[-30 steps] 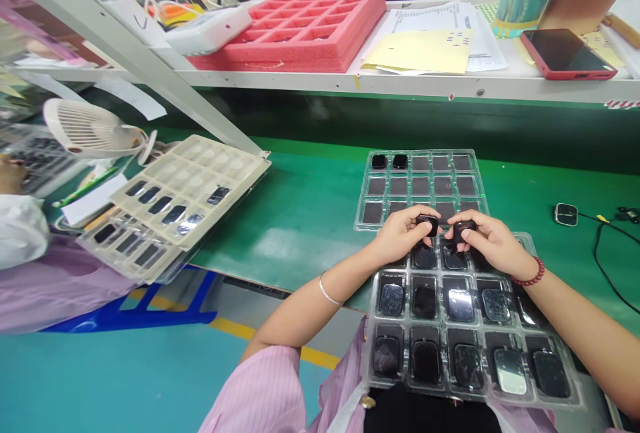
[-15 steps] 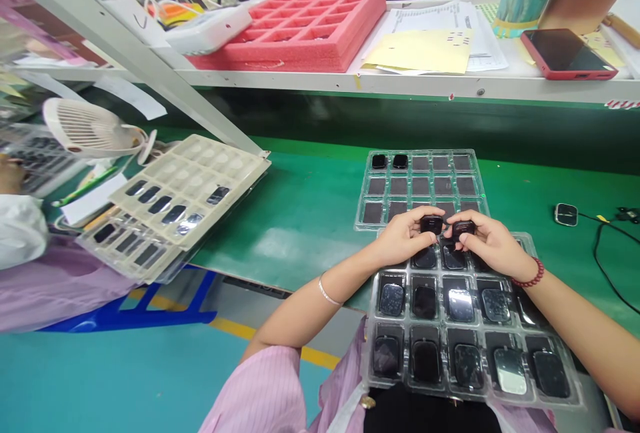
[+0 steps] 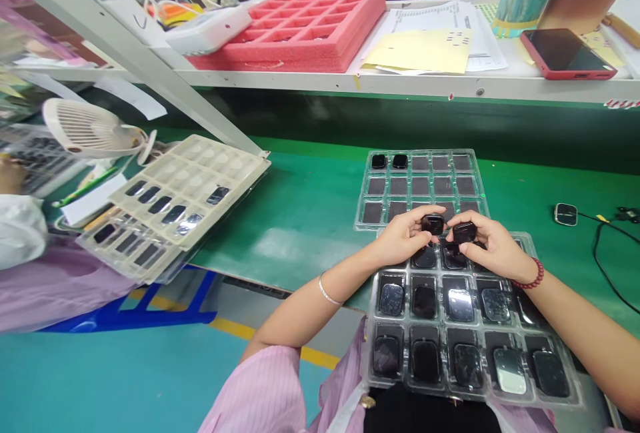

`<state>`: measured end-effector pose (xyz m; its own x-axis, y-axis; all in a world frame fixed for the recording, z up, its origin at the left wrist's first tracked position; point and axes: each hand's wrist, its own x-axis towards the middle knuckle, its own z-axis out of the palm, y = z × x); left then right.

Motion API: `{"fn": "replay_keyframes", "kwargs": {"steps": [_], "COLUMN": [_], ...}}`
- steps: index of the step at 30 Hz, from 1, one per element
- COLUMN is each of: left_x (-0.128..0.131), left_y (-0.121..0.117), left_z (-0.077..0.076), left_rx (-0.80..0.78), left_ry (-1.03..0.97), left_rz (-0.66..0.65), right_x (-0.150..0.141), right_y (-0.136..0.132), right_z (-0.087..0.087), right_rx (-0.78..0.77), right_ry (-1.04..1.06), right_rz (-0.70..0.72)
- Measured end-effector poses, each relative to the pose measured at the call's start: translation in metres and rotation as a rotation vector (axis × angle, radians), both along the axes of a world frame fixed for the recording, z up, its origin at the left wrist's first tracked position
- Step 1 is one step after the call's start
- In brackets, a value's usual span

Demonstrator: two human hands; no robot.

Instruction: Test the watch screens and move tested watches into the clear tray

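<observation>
Close in, a black module is pinched by the left hand, held between the thumb and partly curled fingers. A second module is gripped the same way by the right hand. Both modules are small, glossy and round-cornered, and they are held just apart, directly above the top of a clear blister tray. A white band is worn on the left wrist, and a red beaded bracelet on the right.

Glossy dark units are seated in that tray's pockets, some reflecting the light. Just beyond it lies a second clear tray, where two black units are set in the top row and dark pads fill the other visible pockets. Both trays are placed on a green bench mat.

To the right, a small round charger is seen with a black cable. To the left, beige trays are stacked beside a white fan. Farther off, a pink foam tray, papers and a phone in a red case are laid on a white shelf.
</observation>
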<state>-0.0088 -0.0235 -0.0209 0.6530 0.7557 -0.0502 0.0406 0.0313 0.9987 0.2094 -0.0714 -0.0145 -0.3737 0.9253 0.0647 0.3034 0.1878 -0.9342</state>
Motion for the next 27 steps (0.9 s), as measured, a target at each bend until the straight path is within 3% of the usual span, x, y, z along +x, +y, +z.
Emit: {"fn": "replay_keyframes", "kwargs": {"steps": [6, 12, 16, 19, 22, 24, 27], "left_x": [0.001, -0.005, -0.011, -0.014, -0.013, -0.011, -0.005], "left_y": [0.002, 0.015, 0.004, -0.018, -0.04, -0.051, -0.059], "left_z": [-0.004, -0.006, 0.018, 0.049, 0.075, 0.084, 0.084], "left_rx": [-0.064, -0.444, -0.543, -0.541, -0.52, -0.514, -0.502], "left_ry": [-0.062, -0.331, -0.482, -0.476, -0.263, -0.163, -0.216], "left_rz": [-0.002, -0.139, -0.271, -0.563, -0.825, -0.894, -0.927], "right_x": [-0.001, -0.001, 0.002, 0.005, 0.008, 0.01, 0.011], "right_y": [0.0, 0.003, 0.0, -0.001, 0.001, 0.003, 0.005], "right_z": [0.0, -0.005, -0.009, -0.014, -0.019, -0.02, -0.018], "right_rx": [0.008, -0.031, -0.037, -0.052, -0.104, -0.152, -0.26], "right_ry": [-0.029, -0.006, -0.002, 0.01, 0.039, 0.068, 0.19], "right_rz": [0.002, -0.026, -0.044, -0.045, -0.069, -0.081, -0.086]}}
